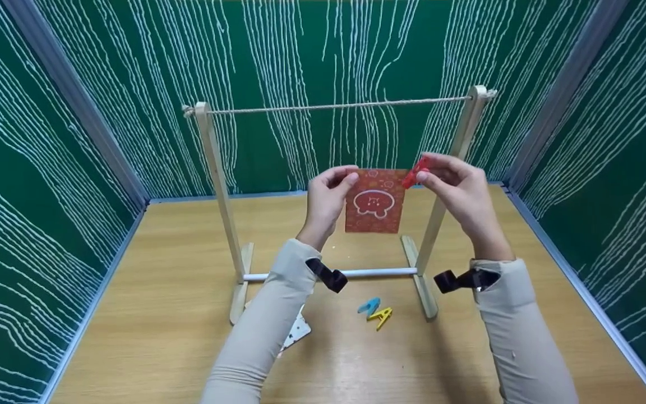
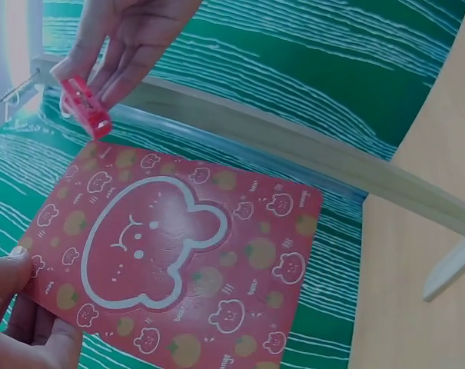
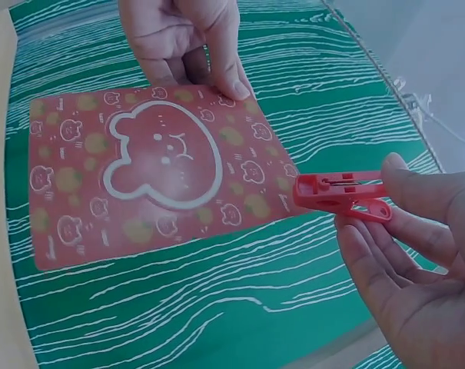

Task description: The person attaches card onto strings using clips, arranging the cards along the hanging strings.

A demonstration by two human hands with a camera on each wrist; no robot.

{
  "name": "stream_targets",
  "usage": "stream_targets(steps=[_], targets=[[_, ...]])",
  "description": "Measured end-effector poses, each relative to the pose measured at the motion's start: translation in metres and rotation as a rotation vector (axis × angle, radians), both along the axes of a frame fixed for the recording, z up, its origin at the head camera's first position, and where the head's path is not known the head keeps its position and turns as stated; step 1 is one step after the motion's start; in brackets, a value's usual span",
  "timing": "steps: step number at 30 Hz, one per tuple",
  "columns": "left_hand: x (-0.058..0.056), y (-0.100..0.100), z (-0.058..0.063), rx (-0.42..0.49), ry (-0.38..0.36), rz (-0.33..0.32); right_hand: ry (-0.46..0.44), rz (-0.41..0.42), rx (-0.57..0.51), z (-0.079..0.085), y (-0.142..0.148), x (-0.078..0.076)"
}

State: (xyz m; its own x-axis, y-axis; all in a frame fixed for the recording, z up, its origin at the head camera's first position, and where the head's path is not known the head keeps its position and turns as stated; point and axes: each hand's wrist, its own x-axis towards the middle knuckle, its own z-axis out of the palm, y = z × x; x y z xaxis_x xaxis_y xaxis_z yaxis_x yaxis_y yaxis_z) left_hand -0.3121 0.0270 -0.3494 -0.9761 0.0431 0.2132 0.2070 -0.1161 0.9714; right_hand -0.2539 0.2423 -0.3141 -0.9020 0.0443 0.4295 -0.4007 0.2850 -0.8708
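A red card (image 1: 373, 219) with a white-outlined bear face, printed head-down, hangs below the rope in the head view. My left hand (image 1: 327, 199) pinches it at the upper left corner, thumb in front. My right hand (image 1: 460, 191) holds a red clothespin (image 3: 340, 192) between thumb and fingers. The clothespin's tip meets the card's upper right corner; whether it bites on the card I cannot tell. In the left wrist view the card (image 2: 247, 231) fills the middle, with the clothespin (image 2: 86, 108) at its top corner.
A rope (image 1: 328, 106) spans two wooden posts (image 1: 216, 168) above the hands. A white bar (image 1: 379, 272) joins the posts low down. On the table lie a blue clothespin (image 1: 369, 306), a yellow clothespin (image 1: 382, 317) and a white patterned card (image 1: 299, 330), partly behind the left sleeve.
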Motion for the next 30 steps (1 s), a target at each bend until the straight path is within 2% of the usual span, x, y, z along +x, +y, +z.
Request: stream_targets(steps=[10, 18, 22, 30], targets=[[-0.002, 0.013, 0.024, 0.043, 0.031, 0.029, 0.041, -0.044, -0.004, 0.029, -0.003, -0.002], [-0.006, 0.02, 0.046, 0.043, 0.078, 0.025, 0.15, -0.033, -0.124, 0.053, -0.003, -0.003], [-0.007, 0.023, 0.053, 0.047, 0.093, 0.033, 0.196, -0.049, -0.154, 0.062, -0.002, -0.004], [-0.007, 0.029, 0.066, 0.074, 0.084, 0.037, 0.231, -0.107, -0.185, 0.071, -0.002, -0.007]])
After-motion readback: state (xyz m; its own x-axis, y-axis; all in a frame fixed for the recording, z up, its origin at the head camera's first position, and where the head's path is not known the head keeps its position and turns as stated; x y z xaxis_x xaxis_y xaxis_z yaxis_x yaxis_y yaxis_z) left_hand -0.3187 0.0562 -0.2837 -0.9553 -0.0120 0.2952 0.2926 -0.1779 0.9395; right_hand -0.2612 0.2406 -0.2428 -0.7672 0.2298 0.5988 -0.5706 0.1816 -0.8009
